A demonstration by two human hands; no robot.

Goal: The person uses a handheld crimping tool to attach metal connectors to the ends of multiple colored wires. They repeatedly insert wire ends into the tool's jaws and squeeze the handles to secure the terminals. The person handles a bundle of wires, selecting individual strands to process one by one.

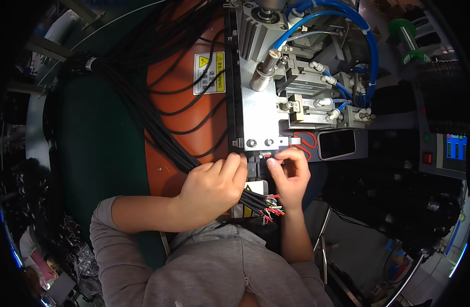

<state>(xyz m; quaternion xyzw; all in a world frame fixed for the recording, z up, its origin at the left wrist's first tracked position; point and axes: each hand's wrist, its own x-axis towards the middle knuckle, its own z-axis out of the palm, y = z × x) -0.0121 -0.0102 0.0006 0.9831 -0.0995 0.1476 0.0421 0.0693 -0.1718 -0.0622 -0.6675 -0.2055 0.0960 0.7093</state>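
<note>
The step in hand seems to be placing a small reddish wire end (pixel 266 154), which sits between the two hands, just under the front edge of the flat, shiny metal plate (pixel 258 115). The left hand (pixel 217 181) has curled fingers beside the black fixture (pixel 253 168); the right hand (pixel 291 176) bends thumb and forefinger toward the wire end. The tips are partly hidden, so I cannot tell whether either hand clamps on something. The next move probably calls for steady, exact alignment. Smooth, flexible black cables (pixel 163 135) cross the orange worktop (pixel 166 179); stripped, multicoloured wires (pixel 270 209) fray nearer the lap.
</note>
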